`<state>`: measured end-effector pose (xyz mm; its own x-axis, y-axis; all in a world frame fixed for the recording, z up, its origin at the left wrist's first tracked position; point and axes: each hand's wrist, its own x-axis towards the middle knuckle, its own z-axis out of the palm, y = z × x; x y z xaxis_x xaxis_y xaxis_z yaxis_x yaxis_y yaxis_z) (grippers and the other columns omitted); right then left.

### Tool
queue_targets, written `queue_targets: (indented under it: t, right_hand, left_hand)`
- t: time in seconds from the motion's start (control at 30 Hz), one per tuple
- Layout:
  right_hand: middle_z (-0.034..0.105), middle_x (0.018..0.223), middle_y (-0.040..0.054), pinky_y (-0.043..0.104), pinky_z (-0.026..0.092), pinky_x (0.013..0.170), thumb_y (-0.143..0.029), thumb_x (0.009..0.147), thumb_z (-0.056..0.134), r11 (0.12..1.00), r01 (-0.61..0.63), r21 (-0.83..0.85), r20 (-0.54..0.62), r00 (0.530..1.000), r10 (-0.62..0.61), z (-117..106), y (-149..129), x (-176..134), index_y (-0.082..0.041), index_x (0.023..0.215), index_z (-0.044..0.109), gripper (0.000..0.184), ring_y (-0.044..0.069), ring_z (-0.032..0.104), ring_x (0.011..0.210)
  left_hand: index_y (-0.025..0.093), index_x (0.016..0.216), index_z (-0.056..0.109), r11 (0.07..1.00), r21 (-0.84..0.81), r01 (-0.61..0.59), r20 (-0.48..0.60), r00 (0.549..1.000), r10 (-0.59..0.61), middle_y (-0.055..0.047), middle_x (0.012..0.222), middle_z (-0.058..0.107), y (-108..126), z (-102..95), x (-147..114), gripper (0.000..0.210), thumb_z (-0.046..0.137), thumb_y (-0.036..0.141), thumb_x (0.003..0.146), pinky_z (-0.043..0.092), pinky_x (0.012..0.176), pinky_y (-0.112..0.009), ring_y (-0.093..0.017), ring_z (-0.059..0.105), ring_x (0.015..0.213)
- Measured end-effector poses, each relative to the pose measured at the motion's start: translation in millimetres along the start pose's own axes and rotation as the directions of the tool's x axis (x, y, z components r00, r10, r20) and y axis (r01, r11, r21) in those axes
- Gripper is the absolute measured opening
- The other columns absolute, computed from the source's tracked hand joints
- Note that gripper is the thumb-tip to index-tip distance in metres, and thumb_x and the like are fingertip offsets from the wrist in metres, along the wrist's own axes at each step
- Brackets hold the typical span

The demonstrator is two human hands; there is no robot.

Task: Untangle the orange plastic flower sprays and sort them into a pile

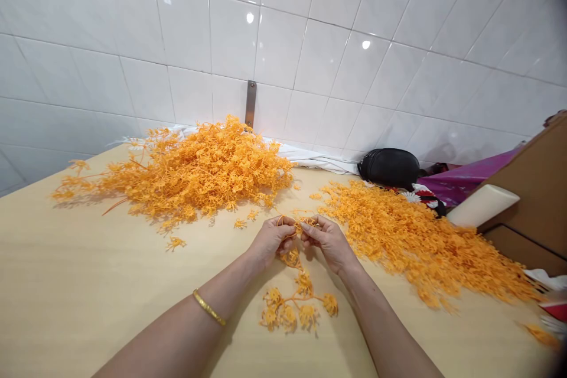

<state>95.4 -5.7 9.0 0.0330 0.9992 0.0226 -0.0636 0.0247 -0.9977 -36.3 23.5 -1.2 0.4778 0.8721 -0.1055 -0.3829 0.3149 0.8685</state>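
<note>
An orange artificial flower spray hangs down toward me from between my hands, its branched stem carrying several small blossoms over the tabletop. My left hand pinches its thin stem between thumb and fingers. Close beside it, my right hand has thumb and forefinger closed on a small orange blossom piece at the upper end of the same spray. Fingers cover the exact spot where stem and blossom meet. A few loose orange blossoms lie on the table just beyond my left hand.
Left of centre rises a big heap of orange sprays. To the right spreads a flatter pile of loose orange blossoms. Behind that are a black pouch, a cream-coloured roll, purple plastic and a cardboard box. A tiled wall backs the table.
</note>
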Motion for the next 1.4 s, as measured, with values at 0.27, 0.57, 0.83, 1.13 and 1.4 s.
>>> queue_targets:
  t: [0.27,0.57,0.83,1.13,1.4]
  right_hand:
    - [0.053,0.047,-0.0028,0.023,0.036,0.042,-0.039,0.066,0.058,0.966,0.064,-0.249,-0.195,0.974,-0.114,-3.8,4.1,2.8,-0.019,0.062,0.045,0.024,0.011,0.049,0.039]
    - [0.043,0.046,-0.0045,0.023,0.029,0.044,-0.032,0.072,0.047,0.731,0.129,-0.670,-0.437,0.728,-0.529,-10.7,6.2,11.9,-0.020,0.058,0.039,0.020,0.010,0.039,0.043]
    - [0.046,0.051,-0.0050,0.024,0.040,0.046,-0.034,0.075,0.044,0.907,0.163,-0.389,-0.567,0.733,-0.375,-38.9,1.5,11.5,-0.020,0.091,0.046,0.021,0.012,0.047,0.045]
    - [0.047,0.059,-0.0034,0.022,0.033,0.047,-0.042,0.067,0.059,0.837,0.274,-0.474,-0.109,0.925,-0.365,4.2,0.2,-0.5,-0.018,0.080,0.053,0.028,0.009,0.041,0.050]
    - [0.052,0.065,-0.0007,0.023,0.033,0.055,-0.038,0.075,0.047,0.758,0.309,-0.574,-0.025,0.919,-0.394,6.6,12.8,7.7,-0.018,0.068,0.054,0.023,0.011,0.044,0.059]
  left_hand:
    - [0.015,0.061,0.046,0.997,0.079,0.017,-0.015,1.000,-0.016,0.007,0.043,0.039,2.4,7.3,-5.4,0.016,0.061,0.021,0.059,0.009,0.033,-0.019,0.001,0.020,0.028]
    - [0.016,0.057,0.043,0.996,0.090,0.005,-0.101,0.995,0.004,0.008,0.039,0.034,3.6,9.8,-7.2,0.013,0.057,0.016,0.059,0.008,0.032,-0.018,0.000,0.017,0.029]
    - [0.017,0.060,0.038,0.998,0.012,-0.060,-0.076,0.995,0.060,0.009,0.042,0.036,-3.4,-1.2,-1.5,0.022,0.059,0.023,0.061,0.009,0.032,-0.017,0.000,0.019,0.028]
    - [0.018,0.064,0.038,0.996,0.023,-0.083,-0.118,0.989,0.085,0.008,0.044,0.039,-4.4,-0.3,0.3,0.025,0.061,0.029,0.062,0.014,0.031,-0.015,-0.001,0.028,0.029]
    - [0.017,0.063,0.039,0.995,0.080,-0.059,-0.077,0.995,0.065,0.005,0.052,0.045,-6.0,0.1,3.4,0.024,0.048,0.037,0.074,0.014,0.030,-0.016,-0.002,0.032,0.029]
